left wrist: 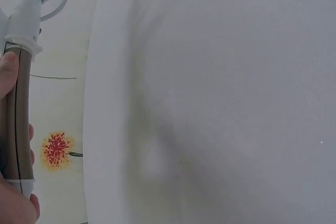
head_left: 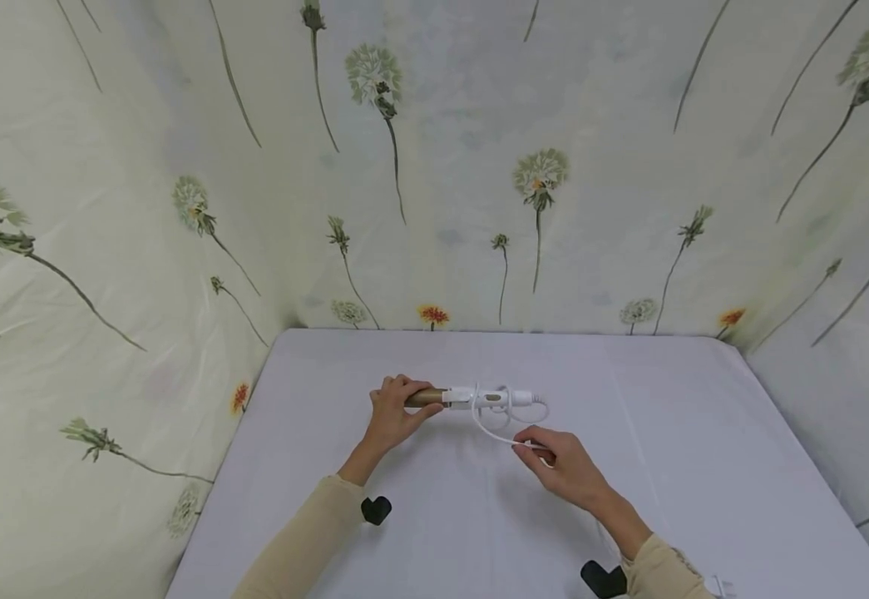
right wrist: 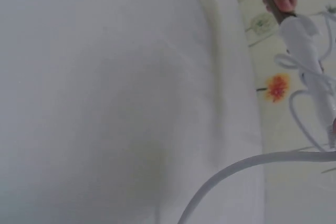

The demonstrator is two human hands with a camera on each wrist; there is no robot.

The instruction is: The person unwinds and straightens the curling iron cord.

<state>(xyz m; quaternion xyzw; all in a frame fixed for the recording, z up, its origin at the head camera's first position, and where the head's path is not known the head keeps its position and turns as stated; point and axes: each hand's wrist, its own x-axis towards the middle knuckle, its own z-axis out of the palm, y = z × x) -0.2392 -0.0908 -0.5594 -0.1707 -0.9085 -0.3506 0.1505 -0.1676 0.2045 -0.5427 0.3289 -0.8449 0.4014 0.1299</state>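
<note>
Our left hand (head_left: 392,413) wraps around the brown handle (head_left: 425,398) to keep it steady, while our right hand (head_left: 560,464) pinches what looks like its white cord (head_left: 490,428).

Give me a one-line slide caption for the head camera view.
Left hand grips a brown-handled device while right hand pinches its white cord over a table.

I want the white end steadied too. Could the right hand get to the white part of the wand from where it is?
Probably yes: the right hand, pinching the white cord, sits just below the wand's white part, with only bare table between.
</note>
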